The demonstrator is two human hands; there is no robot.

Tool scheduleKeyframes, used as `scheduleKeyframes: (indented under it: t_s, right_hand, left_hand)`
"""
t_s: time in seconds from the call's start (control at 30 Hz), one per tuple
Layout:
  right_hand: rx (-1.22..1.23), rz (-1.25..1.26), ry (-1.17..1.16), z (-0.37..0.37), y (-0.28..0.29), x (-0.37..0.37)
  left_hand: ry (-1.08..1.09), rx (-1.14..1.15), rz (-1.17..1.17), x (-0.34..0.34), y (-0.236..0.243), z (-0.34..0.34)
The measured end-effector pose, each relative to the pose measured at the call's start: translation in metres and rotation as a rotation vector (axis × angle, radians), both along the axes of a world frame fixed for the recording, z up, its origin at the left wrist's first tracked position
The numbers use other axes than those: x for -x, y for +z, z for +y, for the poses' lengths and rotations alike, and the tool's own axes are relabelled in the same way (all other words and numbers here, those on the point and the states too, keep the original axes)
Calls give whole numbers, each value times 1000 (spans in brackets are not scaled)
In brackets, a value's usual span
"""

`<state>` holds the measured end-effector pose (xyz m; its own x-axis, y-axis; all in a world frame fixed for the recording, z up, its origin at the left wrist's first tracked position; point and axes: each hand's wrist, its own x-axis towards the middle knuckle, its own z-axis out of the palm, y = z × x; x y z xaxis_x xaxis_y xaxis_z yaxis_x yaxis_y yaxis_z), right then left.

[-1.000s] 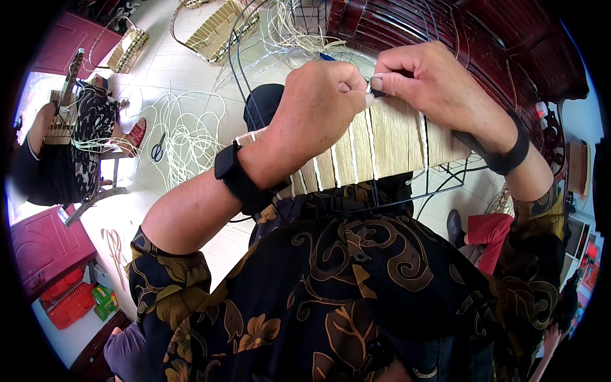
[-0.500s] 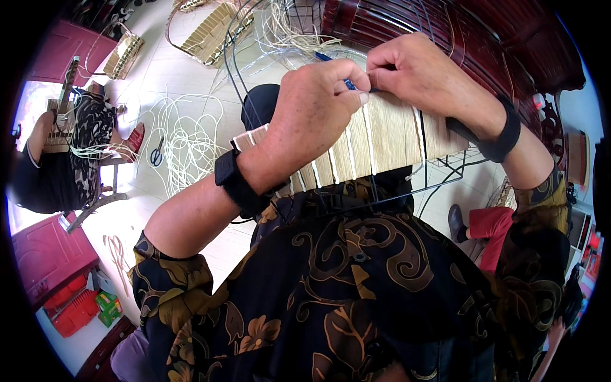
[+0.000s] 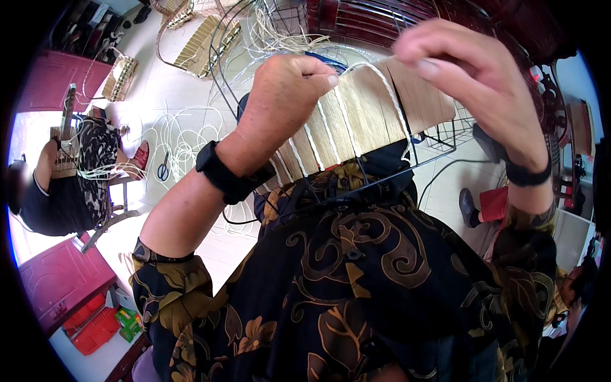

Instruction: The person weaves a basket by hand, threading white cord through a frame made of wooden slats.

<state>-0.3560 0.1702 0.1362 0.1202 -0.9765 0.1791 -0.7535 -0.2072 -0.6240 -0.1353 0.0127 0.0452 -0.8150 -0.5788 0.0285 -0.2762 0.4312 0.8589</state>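
In front of me lies a panel of pale wooden slats (image 3: 372, 114), fixed on a black wire frame (image 3: 398, 174), with white cord stitched in lines between the slats. At its far edge my left hand (image 3: 286, 92) is closed in a pinch on the white cord. From there a loose length of white cord (image 3: 386, 79) arches over the panel and down its right part. My right hand (image 3: 474, 76) is raised beyond the panel's right end, fingers curled and slightly blurred. A thin strand runs to its fingertips. Something blue (image 3: 328, 60) shows behind the left hand.
Tangled pale cord (image 3: 191, 130) and scissors (image 3: 163, 170) lie on the floor at left. A seated person (image 3: 57, 184) holds another slatted piece there. Slatted baskets (image 3: 207, 48) stand farther off. Dark red wooden furniture (image 3: 356, 22) fills the back. A shoe (image 3: 469, 207) shows at right.
My right hand has moved away to the right from the panel's far edge, and the white cord now arches over the slats. The left hand has shifted slightly left.
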Motion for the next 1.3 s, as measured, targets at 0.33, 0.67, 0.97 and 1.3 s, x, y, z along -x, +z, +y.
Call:
scheduleKeyframes:
  t_s: [0.33,0.67,0.97,1.3]
  right_hand:
    - [-3,-89,-432,94,-64,-27]
    - [31,252,-347,55,-75,-40]
    - [-161,-235,-321,-60,40,30]
    - [469,791,71,-113,16,41]
  left_hand:
    - [-149,-223,-87,14,-9,-12]
    - [-220,-260,-192,25,-7,-16]
    - [-156,-280,-222,29,-14,-13]
    - [-205,-172,-137,36,-17,-10]
